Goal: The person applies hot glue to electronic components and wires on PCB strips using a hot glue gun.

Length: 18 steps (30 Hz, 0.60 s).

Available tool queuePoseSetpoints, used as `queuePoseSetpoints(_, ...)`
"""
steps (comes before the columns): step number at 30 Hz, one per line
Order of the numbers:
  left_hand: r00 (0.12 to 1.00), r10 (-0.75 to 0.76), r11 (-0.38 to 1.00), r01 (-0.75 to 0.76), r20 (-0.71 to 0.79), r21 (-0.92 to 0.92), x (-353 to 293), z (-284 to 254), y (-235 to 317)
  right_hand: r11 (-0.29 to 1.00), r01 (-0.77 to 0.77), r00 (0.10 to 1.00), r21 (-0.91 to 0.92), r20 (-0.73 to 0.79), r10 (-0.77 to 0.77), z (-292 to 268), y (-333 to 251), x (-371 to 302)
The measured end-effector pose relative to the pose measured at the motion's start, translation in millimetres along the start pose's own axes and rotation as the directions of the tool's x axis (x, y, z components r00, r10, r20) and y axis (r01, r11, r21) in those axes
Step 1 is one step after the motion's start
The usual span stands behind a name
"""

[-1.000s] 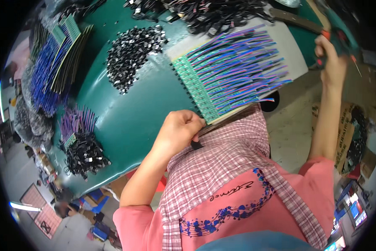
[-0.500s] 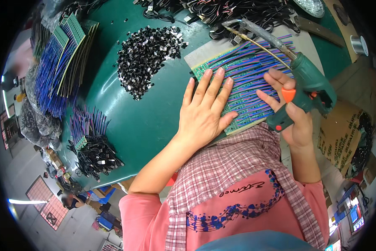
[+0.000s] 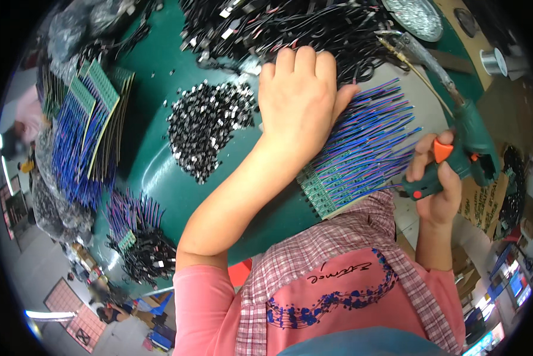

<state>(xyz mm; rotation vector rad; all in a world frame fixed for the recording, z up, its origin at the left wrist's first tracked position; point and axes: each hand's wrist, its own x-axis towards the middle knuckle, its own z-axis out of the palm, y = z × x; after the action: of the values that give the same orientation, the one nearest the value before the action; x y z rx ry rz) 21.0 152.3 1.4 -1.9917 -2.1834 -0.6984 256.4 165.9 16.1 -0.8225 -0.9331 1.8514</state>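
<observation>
My left hand reaches over the upper edge of the wired panel, beside the pile of black cables. Its fingers bend downward with their tips hidden, and the thumb stands apart. In my right hand is a green soldering gun with an orange trigger, its long metal tip pointing up and left above the table. Between my hands lies a green circuit board panel, with rows of blue, purple and pinkish wires fanning out to the upper right.
Small black-and-silver connectors lie heaped on the green table. Stacked wired boards stand at the left, with a cable bundle nearer me. A foil-like dish and a solder spool sit at the far right.
My left hand has lifted off the panel and moved up toward the cables. The soldering gun has shifted right and slightly down. The panel sits lower in view.
</observation>
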Motion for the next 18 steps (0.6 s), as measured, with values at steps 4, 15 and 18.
queuePoseSetpoints(4,0.994,-0.009,0.995,-0.001,0.104,0.102,7,7,7,0.898,0.215,0.976,-0.384,0.099,-0.192,2,-36,29)
queuePoseSetpoints(15,0.997,-0.002,0.947,-0.025,0.084,0.319,25,17,7,0.688,0.441,0.898,-0.576,0.28,-0.341,31,-12,88)
queuePoseSetpoints(18,0.974,-0.112,0.907,0.021,0.195,0.42,33,17,10,0.721,0.375,0.927,-0.583,0.229,-0.296,27,-10,83)
